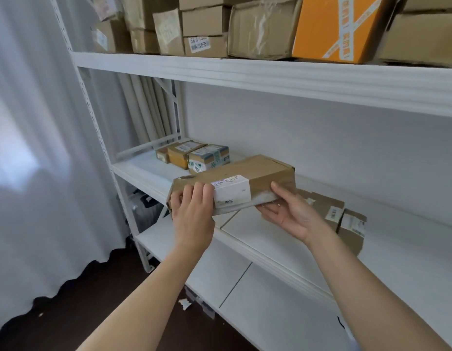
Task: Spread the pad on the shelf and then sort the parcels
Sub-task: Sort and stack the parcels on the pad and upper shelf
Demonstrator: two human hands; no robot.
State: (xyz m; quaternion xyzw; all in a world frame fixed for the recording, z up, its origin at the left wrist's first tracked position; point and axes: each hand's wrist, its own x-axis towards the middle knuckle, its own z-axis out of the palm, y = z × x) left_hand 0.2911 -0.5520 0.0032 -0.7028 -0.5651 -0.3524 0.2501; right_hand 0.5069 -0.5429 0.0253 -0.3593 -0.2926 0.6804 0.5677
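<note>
I hold a long brown cardboard parcel (255, 173) with a white label in both hands, just above the front edge of the middle shelf (149, 173). My left hand (192, 211) grips its left end from the front. Under its right end, my right hand (293, 211) supports it with the palm up. A white pad (283, 239) covers the middle shelf. Three small parcels (194, 155) stand in a row at the shelf's back left. Two more brown parcels (346, 224) lie on the shelf behind my right wrist.
The top shelf (270, 77) is packed with several cardboard boxes and one orange box (341, 26). A lower white shelf (245, 287) sits below my arms. A white curtain (42, 148) hangs at the left over a dark floor.
</note>
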